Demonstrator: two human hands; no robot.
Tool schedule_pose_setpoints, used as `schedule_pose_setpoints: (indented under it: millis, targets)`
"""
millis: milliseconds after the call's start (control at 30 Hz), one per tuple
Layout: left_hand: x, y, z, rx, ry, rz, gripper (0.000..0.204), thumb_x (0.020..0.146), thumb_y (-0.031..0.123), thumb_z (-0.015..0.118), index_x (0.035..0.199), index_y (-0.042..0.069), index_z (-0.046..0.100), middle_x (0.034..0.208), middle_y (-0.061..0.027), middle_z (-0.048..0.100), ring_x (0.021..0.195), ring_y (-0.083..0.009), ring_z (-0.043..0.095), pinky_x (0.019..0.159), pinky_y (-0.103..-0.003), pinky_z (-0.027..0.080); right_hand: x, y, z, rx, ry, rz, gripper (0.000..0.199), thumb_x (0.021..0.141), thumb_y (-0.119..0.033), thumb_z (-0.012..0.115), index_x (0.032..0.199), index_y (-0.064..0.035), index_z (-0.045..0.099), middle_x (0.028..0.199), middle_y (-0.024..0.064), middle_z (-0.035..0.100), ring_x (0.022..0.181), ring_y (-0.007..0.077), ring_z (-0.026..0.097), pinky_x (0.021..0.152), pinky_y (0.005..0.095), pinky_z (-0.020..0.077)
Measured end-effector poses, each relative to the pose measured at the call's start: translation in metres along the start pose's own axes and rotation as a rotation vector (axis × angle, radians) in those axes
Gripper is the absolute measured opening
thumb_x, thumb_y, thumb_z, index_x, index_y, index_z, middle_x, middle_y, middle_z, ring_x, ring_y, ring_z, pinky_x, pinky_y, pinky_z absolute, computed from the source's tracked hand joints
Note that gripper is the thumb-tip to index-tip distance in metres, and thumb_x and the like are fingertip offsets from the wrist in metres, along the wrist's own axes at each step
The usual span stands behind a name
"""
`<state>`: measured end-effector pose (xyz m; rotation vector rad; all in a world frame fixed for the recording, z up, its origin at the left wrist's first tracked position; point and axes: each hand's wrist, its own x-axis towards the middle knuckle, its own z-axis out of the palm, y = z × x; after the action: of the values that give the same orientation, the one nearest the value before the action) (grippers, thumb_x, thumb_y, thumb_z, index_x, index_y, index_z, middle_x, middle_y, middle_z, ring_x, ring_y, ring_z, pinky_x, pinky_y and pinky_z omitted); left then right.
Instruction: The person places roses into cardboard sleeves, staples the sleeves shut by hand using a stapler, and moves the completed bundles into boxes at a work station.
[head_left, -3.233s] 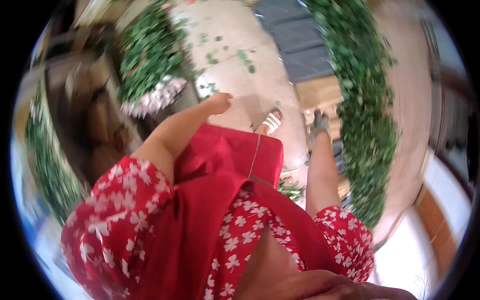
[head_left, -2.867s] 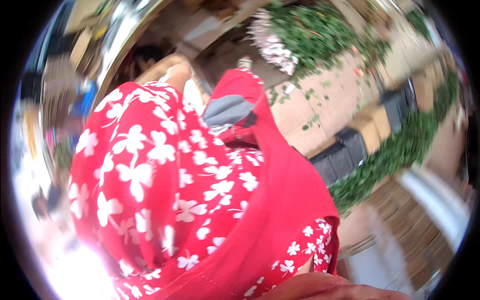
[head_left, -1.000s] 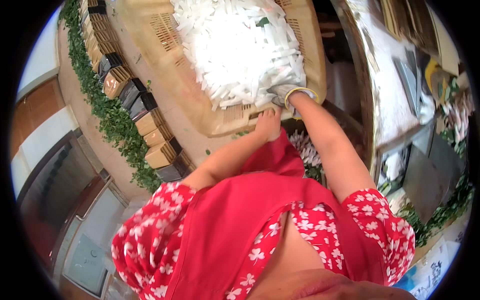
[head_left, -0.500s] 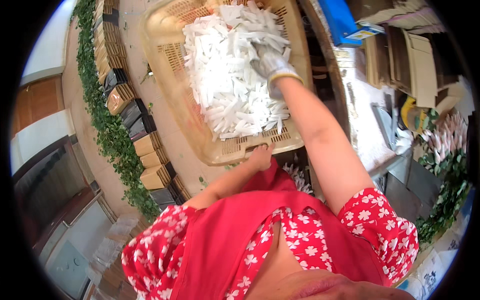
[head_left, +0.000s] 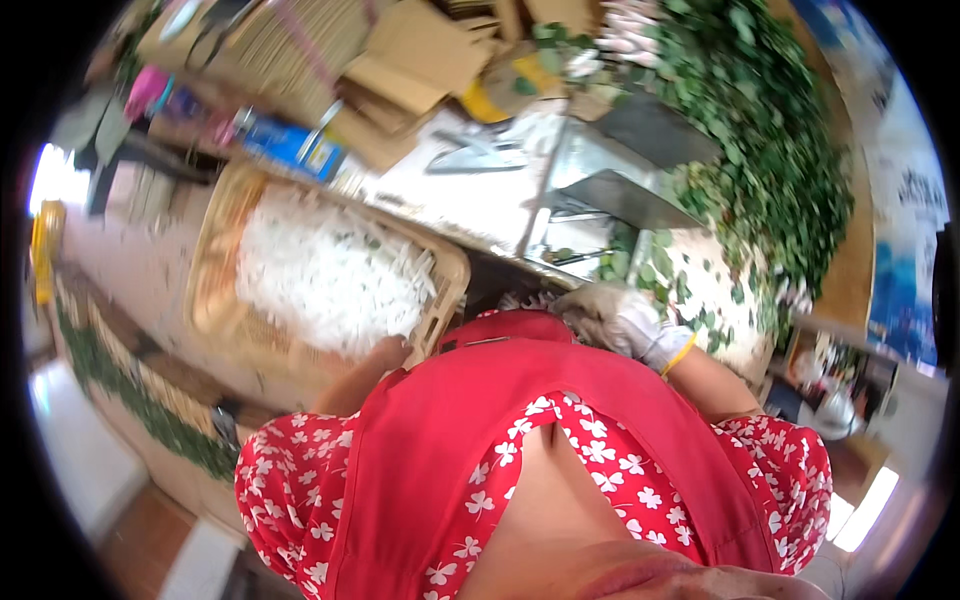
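A tan plastic basket (head_left: 205, 270) holds a heap of short white strips (head_left: 330, 270). Bare, my left hand (head_left: 390, 352) is at the basket's near rim, with its fingers bent over the edge and partly hidden. My right hand (head_left: 622, 322) wears a whitish glove with a yellow cuff. It is in front of my red apron (head_left: 500, 345), by the near edge of the worktable (head_left: 500, 225). Its fingers are curled and slightly blurred; what they hold, if anything, is hidden. Some pale pieces (head_left: 525, 299) show just left of the glove.
Metal plates (head_left: 640, 195) stand on the worktable, with loose leaves around them. A large pile of leafy green stems (head_left: 770, 130) lies at the right. Flattened cardboard (head_left: 420, 55) and a blue box (head_left: 285, 145) are at the far side. Pale pink flowers (head_left: 630, 30) lie at the back.
My view has swung right toward the worktable. My right hand has left the white strips and come back to my apron front. My left hand stays at the basket rim.
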<state>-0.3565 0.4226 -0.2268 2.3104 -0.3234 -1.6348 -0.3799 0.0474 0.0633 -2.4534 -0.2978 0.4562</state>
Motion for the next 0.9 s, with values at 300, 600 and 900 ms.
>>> schedule_pose_setpoints:
  millis: [300,600,900]
  targets:
    - [0.031,0.115,-0.047,0.128,-0.054,0.16,0.038,0.085,0.029,0.057,0.114,0.004,0.06,0.106,-0.0182,0.064,0.101,-0.0311,0.061,0.089,-0.04,0.046,-0.09,0.059,-0.081,-0.112,0.533,0.213,0.023,0.084,-0.017,0.055,0.104,-0.0101,0.064,0.078,0.0118,0.064,0.07,0.0317,0.062,0.061,0.0384,0.0486]
    - [-0.009,0.16,-0.109,0.352,0.007,0.218,0.032,0.087,0.03,0.055,0.108,0.008,0.065,0.1,-0.015,0.067,0.094,-0.0276,0.063,0.085,-0.039,0.047,-0.097,0.12,-0.133,-0.054,0.757,0.178,0.025,0.077,-0.008,0.062,0.101,-0.0097,0.067,0.092,0.0136,0.066,0.078,0.0296,0.064,0.067,0.0383,0.0531]
    - [-0.046,0.262,-0.288,0.126,1.253,0.294,0.039,0.078,0.021,0.068,0.108,0.0,0.057,0.11,-0.0177,0.058,0.097,-0.0287,0.058,0.084,-0.038,0.046,0.025,0.084,-0.197,-0.227,0.708,-0.13,0.064,0.069,-0.011,0.069,0.128,-0.0052,0.047,0.128,0.0187,0.049,0.116,0.0358,0.05,0.098,0.0398,0.0446]
